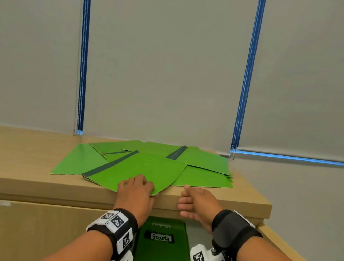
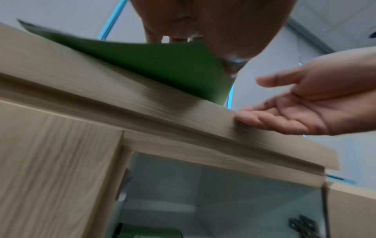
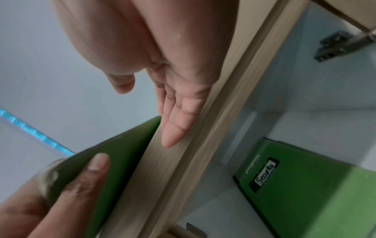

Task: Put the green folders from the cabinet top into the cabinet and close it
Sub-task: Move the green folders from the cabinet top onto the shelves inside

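We are pinching the nearest green folder (image 1: 139, 171) with our left hand (image 1: 136, 189) on the cabinet top (image 1: 9, 165), our right hand (image 1: 197, 203) hovering with fingers relaxed.

Surface: a light wood-grain cabinet top (image 1: 21, 154) is carrying everything.
On it: loose green folders (image 1: 204, 161) are lying fanned and overlapping, spreading beyond the fingers (image 1: 138, 180).
Front edge: the nearest folder (image 1: 139, 170) is overhanging the edge under those fingers.
Below: a green binder (image 1: 161, 256) is lying inside the open cabinet.
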The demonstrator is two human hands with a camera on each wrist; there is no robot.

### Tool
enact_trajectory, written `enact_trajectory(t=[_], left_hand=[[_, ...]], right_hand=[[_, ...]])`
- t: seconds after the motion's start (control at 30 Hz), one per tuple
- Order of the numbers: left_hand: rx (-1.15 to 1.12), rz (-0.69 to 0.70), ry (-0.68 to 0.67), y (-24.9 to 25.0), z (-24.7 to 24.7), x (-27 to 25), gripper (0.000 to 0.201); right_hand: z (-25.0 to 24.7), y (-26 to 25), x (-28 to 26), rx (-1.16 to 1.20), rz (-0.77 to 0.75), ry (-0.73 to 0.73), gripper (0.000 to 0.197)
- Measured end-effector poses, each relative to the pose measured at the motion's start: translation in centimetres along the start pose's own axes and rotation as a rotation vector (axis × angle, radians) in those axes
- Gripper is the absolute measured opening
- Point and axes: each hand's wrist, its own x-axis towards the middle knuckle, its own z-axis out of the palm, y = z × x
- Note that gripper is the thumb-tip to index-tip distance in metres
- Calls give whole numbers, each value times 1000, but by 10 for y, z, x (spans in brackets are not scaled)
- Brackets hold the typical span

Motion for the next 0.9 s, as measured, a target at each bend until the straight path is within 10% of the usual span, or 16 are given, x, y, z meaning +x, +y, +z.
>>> enact_trajectory(t=[0.27,0.43,0.53,0.67,0.8,0.9], left_hand=[[-197,243,52,33,-7,-34,32],[-214,242,-3,33,-11,-34,75],[-388,73,54,20,-10,-22,77],[-480,-293,153,-3,-11,-1,66],[-592,-572,215,-20,-17,11,71],[-891,-661,169,-20,-13,15,58]], right_hand=[[6,-5,5,248,7,18,36],[8,-14,3,258,-47,94,20],[0,-16,3,146,-91,153,38],[-43,33,72,34,-174,115,109],[-44,22,35,80,-183,160,101],[-35,7,0,66,-204,205,58]])
